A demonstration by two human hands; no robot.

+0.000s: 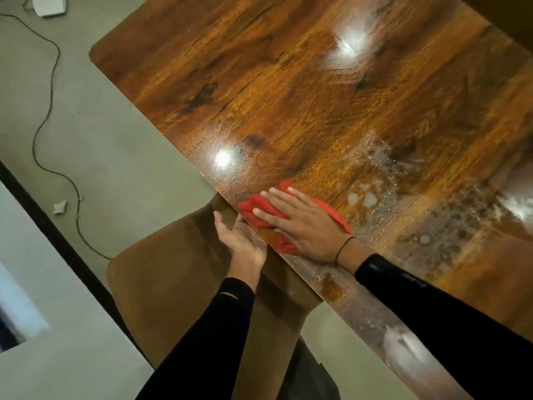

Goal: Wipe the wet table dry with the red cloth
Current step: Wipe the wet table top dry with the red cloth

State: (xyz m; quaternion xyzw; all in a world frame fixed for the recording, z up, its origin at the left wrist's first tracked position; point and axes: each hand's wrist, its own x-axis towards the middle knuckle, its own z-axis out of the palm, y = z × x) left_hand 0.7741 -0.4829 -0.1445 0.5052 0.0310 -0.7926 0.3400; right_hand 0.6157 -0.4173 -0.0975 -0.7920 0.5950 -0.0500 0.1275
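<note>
Glossy wood-grain table (288,90) fills our view, with water droplets and soapy patches (372,194) on its right part. At the near edge our right hand (300,223) presses the red cloth (259,207) flat, fingers straight and spread. Our left hand (239,241) waits palm-up just below that edge, relaxed and holding nothing. We see a brown chair (173,284) beneath and a cable (46,111) on the floor. We can read no writing.
</note>
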